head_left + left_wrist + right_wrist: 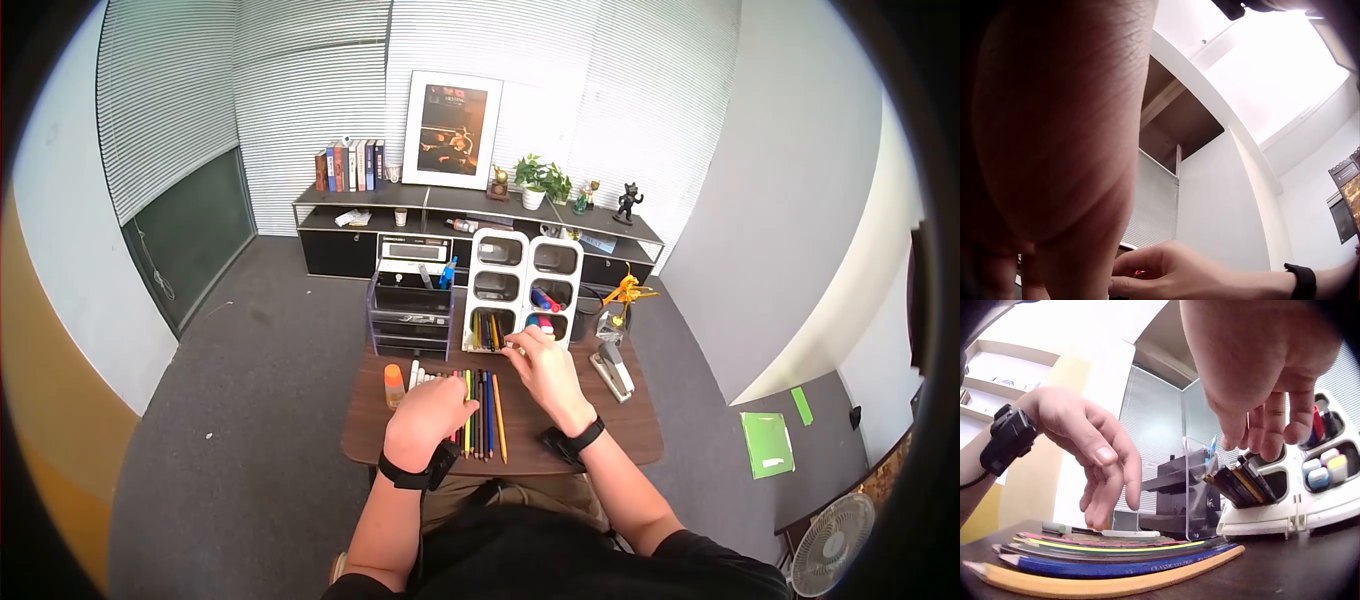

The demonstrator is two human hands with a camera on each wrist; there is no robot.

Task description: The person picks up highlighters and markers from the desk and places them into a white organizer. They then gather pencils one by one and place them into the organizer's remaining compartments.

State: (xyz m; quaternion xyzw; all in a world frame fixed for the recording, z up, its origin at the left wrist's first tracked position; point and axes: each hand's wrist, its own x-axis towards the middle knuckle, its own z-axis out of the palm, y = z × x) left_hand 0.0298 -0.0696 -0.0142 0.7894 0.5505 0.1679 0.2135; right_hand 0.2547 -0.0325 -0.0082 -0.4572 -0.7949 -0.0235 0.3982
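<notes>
Near the middle of the counter's near edge (625, 440), we see a row of coloured pencils lying side by side, sharpened ends towards us. The yellow-orange pencil (1116, 585) is on the right of the row, with the blue pencil (1107, 567) just beside it. Our left hand (430, 410) is over the left part of the row, fingers bent loosely downward, with nothing visible in its grasp; we cannot tell whether it touches a pencil. We judge the pencils light, stiff and smooth, apt to roll, with tips that could snap, so the middle of the barrel seems the best hold.

Towards the left edge, an orange-capped bottle (394, 386) stands beside white pens (414, 373); towards the right edge lies a stapler (613, 373). Farther off, our right hand (550, 378) is half open, fingers bent at the white rack (500, 267), near the upright pencils (1249, 487) in its lower left compartment. We see nothing gripped there. A clear drawer unit (410, 337) stands left of the rack.
</notes>
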